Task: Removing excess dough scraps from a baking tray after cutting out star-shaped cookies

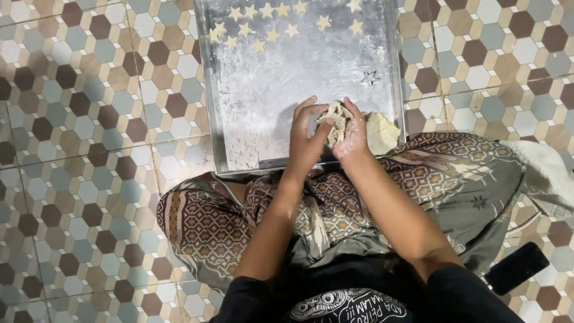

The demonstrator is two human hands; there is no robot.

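While the person sits cross-legged on a floor of hexagonal tiles (78, 119), both hands meet over the near edge of a floured metal tray (263, 90) that lies on the tiles just in front of the knees. The left hand (306, 139) curls its fingers inward, closed against one side of a crumpled wad of dough scraps (335, 119), and the right hand (353, 136), dusted white with flour, closes round the other side, so the wad is pinched between the two palms just above the tray's surface. Just to the right of the right hand, touching it or nearly so, a pale smooth lump of dough (382, 131) rests in the tray's near right corner. Small star-shaped dough cut-outs (263, 24) lie in rows along the far end of the tray, well apart from the hands, and a star cutter (370, 77) sits alone near the right rim. On the tiles beside the person's right knee lies a dark phone (516, 268), and a white cloth (547, 173) is bunched up farther out on that side.
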